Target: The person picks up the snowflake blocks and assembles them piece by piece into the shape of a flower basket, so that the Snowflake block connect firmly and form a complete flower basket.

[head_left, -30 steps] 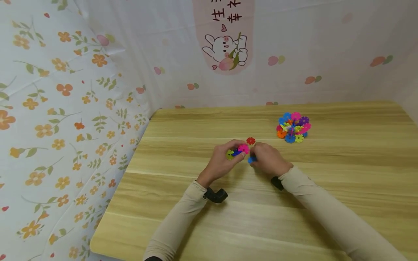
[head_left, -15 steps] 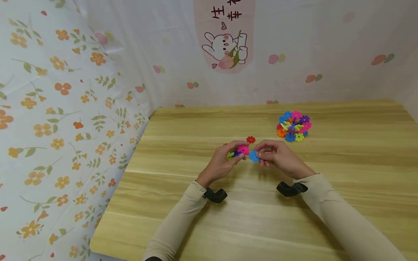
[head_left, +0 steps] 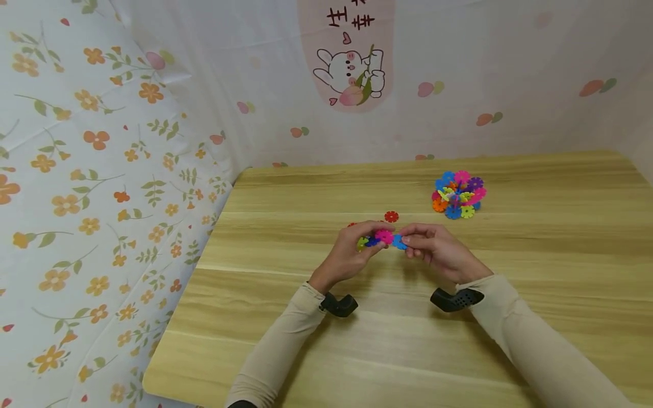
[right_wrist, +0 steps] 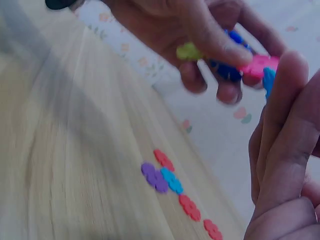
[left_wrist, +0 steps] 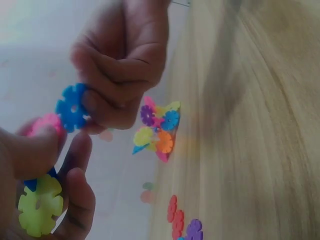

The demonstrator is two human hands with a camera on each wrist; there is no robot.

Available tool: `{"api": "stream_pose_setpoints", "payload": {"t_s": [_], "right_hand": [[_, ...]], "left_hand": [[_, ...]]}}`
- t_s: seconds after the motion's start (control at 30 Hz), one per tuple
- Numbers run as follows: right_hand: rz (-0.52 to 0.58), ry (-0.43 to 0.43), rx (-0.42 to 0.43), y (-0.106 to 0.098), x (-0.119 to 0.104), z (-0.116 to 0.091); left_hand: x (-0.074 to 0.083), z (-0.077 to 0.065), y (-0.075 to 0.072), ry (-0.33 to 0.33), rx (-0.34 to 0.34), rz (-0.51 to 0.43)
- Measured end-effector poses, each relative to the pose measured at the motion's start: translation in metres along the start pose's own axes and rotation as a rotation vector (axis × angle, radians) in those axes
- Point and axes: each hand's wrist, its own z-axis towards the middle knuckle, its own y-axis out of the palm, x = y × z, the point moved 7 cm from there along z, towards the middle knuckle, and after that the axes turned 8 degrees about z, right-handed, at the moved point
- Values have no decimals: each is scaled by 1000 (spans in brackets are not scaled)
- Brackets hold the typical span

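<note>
My left hand (head_left: 344,255) grips a small joined piece of toothed plastic snowflake discs: a pink disc (head_left: 384,237), a dark blue disc (right_wrist: 225,71) and a yellow-green disc (left_wrist: 41,206). Facing it, my right hand (head_left: 441,253) pinches a light blue disc (left_wrist: 72,107) between thumb and fingers. The light blue disc's edge meets the pink disc's edge, and the two overlap in the head view. Both hands are above the wooden table (head_left: 306,345). In the right wrist view, the right fingers (right_wrist: 287,95) hide most of the light blue disc.
Loose discs lie on the table beyond the hands: a red disc (head_left: 391,217), a purple disc (right_wrist: 154,177), a blue disc (right_wrist: 171,180) and further red ones. A multicoloured ball-like build of discs (head_left: 459,195) stands at the back right. Printed cloth (head_left: 245,79) hangs behind the table.
My right hand has turned and drawn back from close to the loose discs, its light blue disc coming into view, then moved against the pink disc. My left hand has barely shifted.
</note>
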Motion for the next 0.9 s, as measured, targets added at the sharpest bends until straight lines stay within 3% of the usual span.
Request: {"api": "stream_pose_setpoints", "payload": {"t_s": [0.2,0.33,0.53,0.67,0.77,0.9], "right_hand": [[96,-1,-30,4,-4,-1],[158,2,-16,8,-2,-2],[263,6,98,13,4,-7],[302,-11,172,18,6,-8],[303,-23,197,21,7,-8],[269,-17,196,20,11,-8]], "left_hand": [[1,3,-1,6,7,18],[4,3,-1,43,51,48],[9,1,4,134,164,100],[8,-1,5,119,216,100],[4,-2,6,66,175,82],[-5,-5,10,-38,11,90]]}}
